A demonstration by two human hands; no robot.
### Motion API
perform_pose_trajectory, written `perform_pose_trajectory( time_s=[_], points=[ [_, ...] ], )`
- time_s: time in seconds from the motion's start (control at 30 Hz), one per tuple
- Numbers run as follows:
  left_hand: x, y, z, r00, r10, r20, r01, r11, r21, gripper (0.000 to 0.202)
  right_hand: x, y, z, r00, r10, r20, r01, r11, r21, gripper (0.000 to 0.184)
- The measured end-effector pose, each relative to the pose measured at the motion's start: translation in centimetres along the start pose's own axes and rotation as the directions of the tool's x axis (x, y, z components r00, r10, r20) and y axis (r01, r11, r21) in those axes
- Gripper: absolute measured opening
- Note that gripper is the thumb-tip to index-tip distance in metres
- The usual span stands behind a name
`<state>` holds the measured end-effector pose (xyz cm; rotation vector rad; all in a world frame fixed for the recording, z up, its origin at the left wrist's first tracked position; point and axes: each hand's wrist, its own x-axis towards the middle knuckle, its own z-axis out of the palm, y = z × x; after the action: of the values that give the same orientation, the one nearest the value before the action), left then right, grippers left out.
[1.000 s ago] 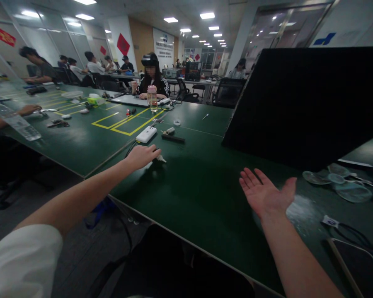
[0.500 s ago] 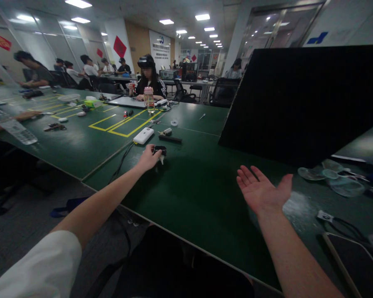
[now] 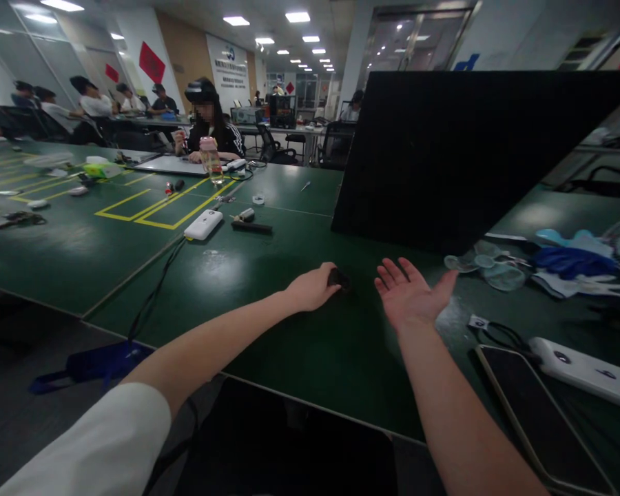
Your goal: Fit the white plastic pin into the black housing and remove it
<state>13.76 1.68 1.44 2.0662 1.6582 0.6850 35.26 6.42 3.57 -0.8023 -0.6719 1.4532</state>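
Observation:
My left hand is closed around a small black object, held low over the green table. Its exact kind is hard to make out, as the fingers cover part of it. To the right, my right hand is palm up with the fingers stretched out and nothing in it. A short gap separates the two hands. Behind them rises a large black panel, tilted to the right.
Left of the panel lie a white power bank with a cable and a black bar. On the right are a phone, a white device and blue gloves. A person sits across the table, behind a bottle.
My left hand has carried the small black object rightward, from near the power bank to beside my right hand. My right hand stays palm up. The view has turned to the right.

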Motion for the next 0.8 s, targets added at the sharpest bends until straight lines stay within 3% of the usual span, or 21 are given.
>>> perform_pose_trajectory(
  time_s=[0.13, 0.27, 0.4, 0.5, 0.57, 0.63, 0.7, 0.8],
  points=[
    [0.4, 2.7, 2.1, 0.995, 0.1, 0.025, -0.1, 0.995, -0.001, 0.052, 0.0, -0.1, -0.3, 0.999, -0.047, -0.001, 0.046, 0.998, -0.053, 0.085],
    [0.5, 3.1, 2.5, 0.996, 0.081, 0.033, -0.081, 0.997, -0.01, 0.052, -0.3, -0.1, 0.1, 0.999, -0.051, -0.005, 0.051, 0.997, -0.061, 0.084],
    [0.5, 3.2, 1.7, 0.993, 0.116, 0.0, -0.116, 0.993, -0.036, 0.05, 0.0, 0.1, 0.3, 0.996, -0.088, -0.026, 0.085, 0.991, -0.103, 0.083],
    [0.0, 2.7, -0.4, 0.981, 0.134, -0.142, -0.148, 0.985, -0.093, 0.045, 0.0, 0.5, 0.3, 0.98, -0.185, -0.077, 0.161, 0.955, -0.249, 0.076],
    [-0.6, 1.5, -2.5, 0.957, 0.056, -0.285, -0.107, 0.98, -0.166, 0.045, -0.6, 0.8, 0.5, 0.946, -0.324, 0.023, 0.294, 0.825, -0.482, 0.06],
    [-1.4, -0.5, -4.5, 0.898, -0.058, -0.436, -0.043, 0.975, -0.219, 0.045, -1.6, 1.3, 1.0, 0.874, -0.376, 0.309, 0.478, 0.548, -0.687, 0.042],
    [-2.3, -3.1, -5.9, 0.829, -0.144, -0.54, 0.029, 0.976, -0.217, 0.044, -2.5, 2.0, 1.8, 0.767, -0.233, 0.598, 0.641, 0.265, -0.72, 0.032],
    [-3.5, -6.4, -6.5, 0.801, -0.233, -0.551, 0.112, 0.963, -0.245, 0.046, -3.2, 3.5, 3.1, 0.631, 0.042, 0.774, 0.774, 0.026, -0.633, 0.03]
  ],
)
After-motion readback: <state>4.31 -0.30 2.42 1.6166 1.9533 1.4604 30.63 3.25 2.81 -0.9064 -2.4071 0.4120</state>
